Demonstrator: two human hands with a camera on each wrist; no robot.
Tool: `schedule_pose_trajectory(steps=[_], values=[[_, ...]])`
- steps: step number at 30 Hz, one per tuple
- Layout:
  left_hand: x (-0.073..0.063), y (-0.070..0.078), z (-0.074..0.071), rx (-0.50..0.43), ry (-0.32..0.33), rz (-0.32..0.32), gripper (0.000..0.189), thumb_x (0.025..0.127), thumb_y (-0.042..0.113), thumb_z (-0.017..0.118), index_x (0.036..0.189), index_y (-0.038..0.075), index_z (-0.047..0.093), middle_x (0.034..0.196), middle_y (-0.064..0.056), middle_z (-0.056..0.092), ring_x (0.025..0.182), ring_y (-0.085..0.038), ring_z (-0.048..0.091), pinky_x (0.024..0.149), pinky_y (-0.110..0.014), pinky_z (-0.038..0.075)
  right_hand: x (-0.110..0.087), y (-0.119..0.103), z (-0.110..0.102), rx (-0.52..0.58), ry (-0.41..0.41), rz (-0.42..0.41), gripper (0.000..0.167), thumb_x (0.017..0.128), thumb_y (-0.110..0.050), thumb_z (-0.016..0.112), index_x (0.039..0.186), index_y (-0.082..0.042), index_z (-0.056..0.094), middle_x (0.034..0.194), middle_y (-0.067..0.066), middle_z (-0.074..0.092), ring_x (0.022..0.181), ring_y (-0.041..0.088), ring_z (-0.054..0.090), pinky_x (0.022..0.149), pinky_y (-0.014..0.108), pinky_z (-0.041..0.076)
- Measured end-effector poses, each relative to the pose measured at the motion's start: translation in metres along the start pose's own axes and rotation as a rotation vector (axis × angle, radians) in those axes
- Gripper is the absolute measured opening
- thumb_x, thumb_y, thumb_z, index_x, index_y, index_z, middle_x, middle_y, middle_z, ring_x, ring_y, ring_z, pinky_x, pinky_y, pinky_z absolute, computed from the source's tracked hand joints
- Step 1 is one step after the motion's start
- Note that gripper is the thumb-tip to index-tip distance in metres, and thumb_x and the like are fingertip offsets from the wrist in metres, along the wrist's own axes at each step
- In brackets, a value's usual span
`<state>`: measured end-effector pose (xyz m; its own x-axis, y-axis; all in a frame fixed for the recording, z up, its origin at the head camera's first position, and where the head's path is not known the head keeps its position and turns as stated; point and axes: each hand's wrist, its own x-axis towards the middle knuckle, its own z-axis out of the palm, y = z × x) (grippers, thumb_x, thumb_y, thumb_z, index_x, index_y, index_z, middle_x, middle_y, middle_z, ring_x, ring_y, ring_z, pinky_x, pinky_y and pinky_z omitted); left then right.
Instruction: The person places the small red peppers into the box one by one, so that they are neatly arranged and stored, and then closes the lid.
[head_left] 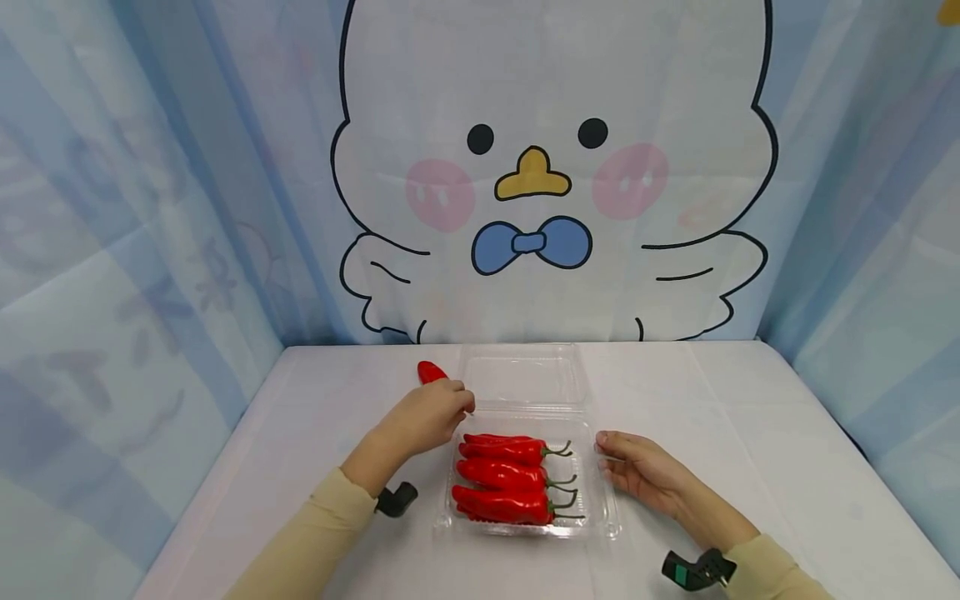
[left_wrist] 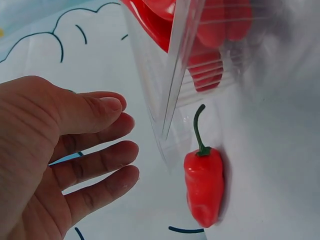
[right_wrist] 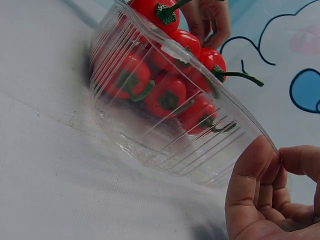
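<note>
A clear plastic box (head_left: 600, 517) lies on the table with its lid folded back. Several red peppers (head_left: 502, 477) with green stems lie in it, the stems pointing right. My right hand (head_left: 645, 471) pinches the box's right rim between thumb and fingers, as the right wrist view shows. My left hand (head_left: 431, 412) hovers by the box's back left corner. Its fingers (left_wrist: 107, 160) are loosely bent and hold nothing in the left wrist view. One loose red pepper (left_wrist: 205, 187) lies on the table outside the box, partly hidden by the left hand in the head view.
The open lid (head_left: 525, 375) lies flat behind the box, near the table's back edge. A white cloth covers the table (head_left: 720, 417). Printed curtains (head_left: 150, 250) stand at the back and both sides.
</note>
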<state>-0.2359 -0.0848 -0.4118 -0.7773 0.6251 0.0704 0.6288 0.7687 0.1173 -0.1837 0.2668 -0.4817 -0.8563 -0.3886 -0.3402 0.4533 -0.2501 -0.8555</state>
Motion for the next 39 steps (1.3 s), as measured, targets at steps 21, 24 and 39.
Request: schedule_pose_trajectory(steps=[21,24,39], values=[[0.013,-0.024,0.005,-0.004,-0.002,-0.03,0.02,0.093,0.007,0.076,0.112,0.009,0.072,0.104,-0.007,0.071,0.094,-0.02,0.067,0.09,-0.034,0.061,0.001,0.001,0.0,-0.008,0.026,-0.002,0.013,0.109,-0.018,0.052,0.107,-0.01,0.062,0.098,-0.004,0.066,0.082,0.004,0.064,0.075,0.017,0.058],[0.015,-0.028,0.008,0.018,-0.017,-0.051,0.023,0.091,0.004,0.076,0.113,0.009,0.071,0.105,-0.006,0.07,0.094,-0.019,0.066,0.091,-0.033,0.06,0.001,0.001,0.0,-0.011,0.019,-0.005,0.014,0.109,-0.019,0.052,0.107,-0.01,0.062,0.097,-0.003,0.065,0.082,0.004,0.064,0.075,0.017,0.058],[0.031,-0.051,0.015,0.015,-0.045,-0.159,0.022,0.093,0.002,0.071,0.114,0.01,0.069,0.111,-0.007,0.067,0.1,-0.022,0.06,0.096,-0.036,0.057,0.001,0.001,0.002,-0.007,0.017,-0.002,0.014,0.11,-0.019,0.051,0.107,-0.01,0.062,0.098,-0.003,0.066,0.082,0.004,0.064,0.075,0.017,0.058]])
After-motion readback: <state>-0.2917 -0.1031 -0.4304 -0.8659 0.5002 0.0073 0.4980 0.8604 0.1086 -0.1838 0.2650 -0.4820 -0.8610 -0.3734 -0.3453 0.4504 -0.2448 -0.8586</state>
